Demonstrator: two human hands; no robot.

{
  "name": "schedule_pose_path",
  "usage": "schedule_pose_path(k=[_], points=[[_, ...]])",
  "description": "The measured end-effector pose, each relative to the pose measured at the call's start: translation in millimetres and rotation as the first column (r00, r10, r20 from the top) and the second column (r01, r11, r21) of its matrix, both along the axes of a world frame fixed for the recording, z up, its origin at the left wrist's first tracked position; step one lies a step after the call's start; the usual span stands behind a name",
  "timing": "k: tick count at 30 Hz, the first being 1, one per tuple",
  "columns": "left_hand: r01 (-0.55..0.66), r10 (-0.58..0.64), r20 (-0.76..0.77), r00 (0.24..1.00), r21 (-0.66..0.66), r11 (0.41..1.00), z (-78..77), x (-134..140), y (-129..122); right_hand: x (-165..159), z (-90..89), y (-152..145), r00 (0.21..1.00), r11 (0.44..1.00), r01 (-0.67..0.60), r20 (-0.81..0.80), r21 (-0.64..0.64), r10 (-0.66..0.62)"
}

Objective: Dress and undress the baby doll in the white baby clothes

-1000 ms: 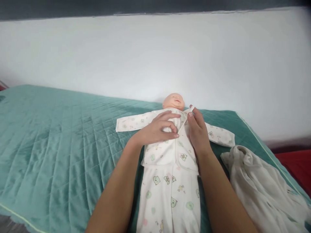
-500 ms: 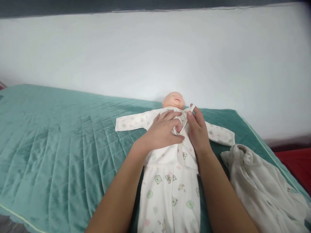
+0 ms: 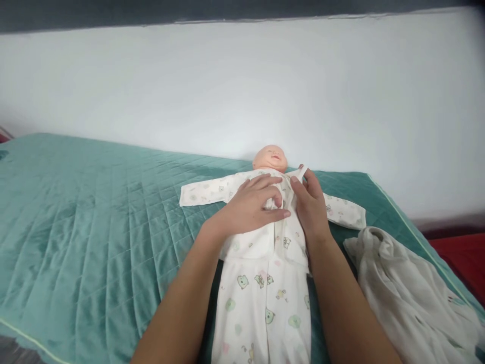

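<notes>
A baby doll point(image 3: 270, 157) lies on its back, its head toward the wall. It wears a white baby top point(image 3: 248, 246) with small animal prints, sleeves spread to both sides, and matching white pants point(image 3: 261, 308). My left hand point(image 3: 257, 202) rests on the chest of the top, fingers spread and slightly bent, the palm side hidden. At the shoulder on the right, my right hand point(image 3: 309, 202) pinches the top's edge between thumb and fingers and lifts it a little beside the doll's neck.
A green quilted cover point(image 3: 113, 222) lies under the doll. Crumpled white cloth point(image 3: 401, 288) sits at the right, near the cover's edge. Behind stands a white wall point(image 3: 227, 86). Something red point(image 3: 462, 258) shows at the far right.
My right hand has moved slightly to the right with the pinched edge of the top. My left hand stays on the chest, and the front of the top lies a little flatter.
</notes>
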State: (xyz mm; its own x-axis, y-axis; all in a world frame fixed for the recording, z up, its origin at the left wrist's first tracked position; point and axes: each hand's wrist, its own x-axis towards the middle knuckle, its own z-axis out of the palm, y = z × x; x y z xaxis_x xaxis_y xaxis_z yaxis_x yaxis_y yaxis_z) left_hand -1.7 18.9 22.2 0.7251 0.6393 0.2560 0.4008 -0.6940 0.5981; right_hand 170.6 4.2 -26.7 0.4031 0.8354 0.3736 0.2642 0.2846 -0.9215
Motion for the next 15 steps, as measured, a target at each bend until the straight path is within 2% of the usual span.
schedule_pose_path(k=[3, 5, 8, 12, 15], points=[[0.079, -0.080, -0.011, 0.997, -0.087, 0.993, 3.6, -12.9, 5.8, 16.6, -3.4, 4.0, 0.980, 0.998, 0.032, -0.194, -0.057, -0.042], [0.119, -0.123, -0.020, 0.992, -0.127, 0.985, 6.3, -19.3, 8.2, 30.4, -8.8, 7.1, 0.946, 0.985, 0.079, -0.300, -0.156, -0.123], [0.142, -0.144, 0.000, 0.990, -0.163, 0.976, 9.6, -23.1, 8.8, 42.5, -17.0, 10.0, 0.899, 0.966, 0.095, -0.396, -0.241, -0.187], [0.094, -0.082, 0.059, 0.995, -0.238, 0.967, 12.1, -22.9, 6.6, 34.3, -16.7, 8.0, 0.935, 0.982, 0.090, -0.326, -0.169, -0.142], [0.025, 0.000, 0.089, 0.996, -0.273, 0.962, 11.2, -27.8, 8.3, 26.7, -10.2, 3.7, 0.970, 0.982, 0.071, -0.218, -0.172, -0.108]])
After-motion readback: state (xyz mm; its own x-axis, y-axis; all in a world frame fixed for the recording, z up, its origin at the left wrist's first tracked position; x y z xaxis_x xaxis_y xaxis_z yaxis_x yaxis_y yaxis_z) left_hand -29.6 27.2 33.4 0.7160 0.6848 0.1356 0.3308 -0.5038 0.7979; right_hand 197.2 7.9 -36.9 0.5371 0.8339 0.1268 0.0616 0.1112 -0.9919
